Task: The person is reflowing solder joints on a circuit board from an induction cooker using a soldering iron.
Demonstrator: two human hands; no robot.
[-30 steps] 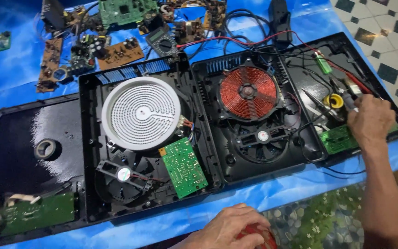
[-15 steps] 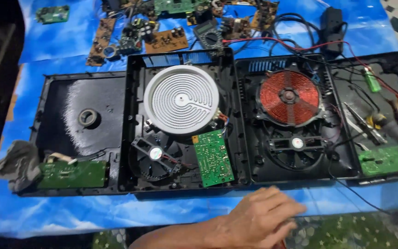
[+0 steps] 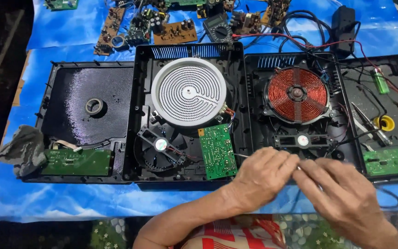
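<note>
Thin metal rod [image 3: 244, 156] pinched by both hands [image 3: 300, 177] above blue sheet [image 3: 61, 200].

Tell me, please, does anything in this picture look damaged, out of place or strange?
Yes. The open black cooker housing shows its parts: white heating disc, copper coil, fan. A grey rag lies crumpled on the left tray's corner. Loose circuit boards are scattered on the blue sheet. Nothing looks spilled.

Thin wire [image 3: 242, 156] mostly behind hands [image 3: 300, 177]
</note>
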